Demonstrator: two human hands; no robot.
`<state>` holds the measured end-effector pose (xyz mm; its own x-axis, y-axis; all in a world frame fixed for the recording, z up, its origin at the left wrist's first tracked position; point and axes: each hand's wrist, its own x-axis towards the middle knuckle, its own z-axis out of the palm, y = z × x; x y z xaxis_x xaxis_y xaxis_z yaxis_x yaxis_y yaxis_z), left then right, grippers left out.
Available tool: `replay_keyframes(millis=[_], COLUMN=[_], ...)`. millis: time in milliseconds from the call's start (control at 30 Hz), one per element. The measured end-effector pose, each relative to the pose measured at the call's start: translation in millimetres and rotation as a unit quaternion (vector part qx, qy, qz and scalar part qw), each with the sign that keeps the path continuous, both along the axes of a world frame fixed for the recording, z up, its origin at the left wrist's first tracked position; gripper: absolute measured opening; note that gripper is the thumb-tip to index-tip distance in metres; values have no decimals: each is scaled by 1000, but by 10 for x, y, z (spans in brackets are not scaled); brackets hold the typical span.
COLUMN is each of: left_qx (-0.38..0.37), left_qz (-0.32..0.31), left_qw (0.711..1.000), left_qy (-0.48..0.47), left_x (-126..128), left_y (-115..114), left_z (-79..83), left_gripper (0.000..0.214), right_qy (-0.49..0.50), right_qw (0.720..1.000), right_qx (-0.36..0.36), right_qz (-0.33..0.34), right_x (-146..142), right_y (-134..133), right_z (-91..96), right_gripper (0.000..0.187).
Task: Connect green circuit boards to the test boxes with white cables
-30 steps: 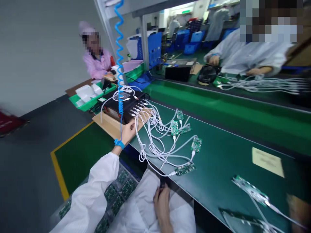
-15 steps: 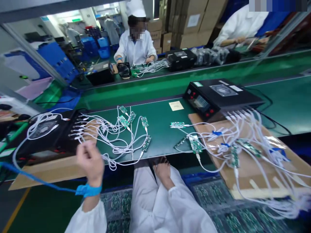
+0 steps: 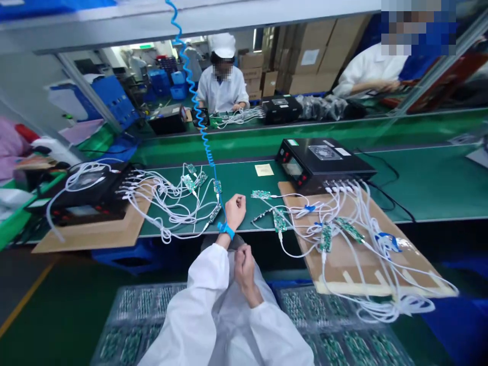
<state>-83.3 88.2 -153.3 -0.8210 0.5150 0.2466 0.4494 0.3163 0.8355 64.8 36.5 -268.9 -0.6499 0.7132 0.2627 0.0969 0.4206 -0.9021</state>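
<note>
Head view | your left hand (image 3: 235, 211) loosely clenched and empty at frame centre, over the bench (image 3: 244, 178) edge between cabled circuit boards (image 3: 261, 194) | wrist strap (image 3: 226, 230) tethers it to coiled cord (image 3: 206, 147), presumably for grounding | right hand (image 3: 244, 267) lower centre, fingers bent, grasp not discernible

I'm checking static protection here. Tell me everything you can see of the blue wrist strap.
The blue wrist strap is a blue band, fabric by its look, wrapped snugly round the wrist of the left hand, just beyond the white sleeve. A matching blue coiled cord runs from it, up over the green table, and leaves the picture at the top.
</note>
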Motion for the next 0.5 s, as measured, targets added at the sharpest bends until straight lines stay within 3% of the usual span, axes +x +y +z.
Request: replay_keyframes(millis=[67, 200, 333, 500], left_qx=[-4, -26, -69, -114], left_qz=[-6, -2, 13, 8], left_qw=[1000, 999, 996, 990], left_qy=[5, 21, 50, 85], left_x=[15, 38, 75, 28], left_y=[-25, -20, 24, 116], left_z=[-1, 10, -12, -138], left_gripper=[23, 22, 19, 18], right_qy=[24, -75, -129, -31], right_qw=[998, 988, 978, 977], right_qx=[41, 81, 132, 209], right_qz=[33, 109, 100, 27], right_x=[-3, -58, -8, -26], right_y=[41, 148, 274, 315], right_z=[328, 810, 900, 881], right_gripper=[41, 37, 38, 33])
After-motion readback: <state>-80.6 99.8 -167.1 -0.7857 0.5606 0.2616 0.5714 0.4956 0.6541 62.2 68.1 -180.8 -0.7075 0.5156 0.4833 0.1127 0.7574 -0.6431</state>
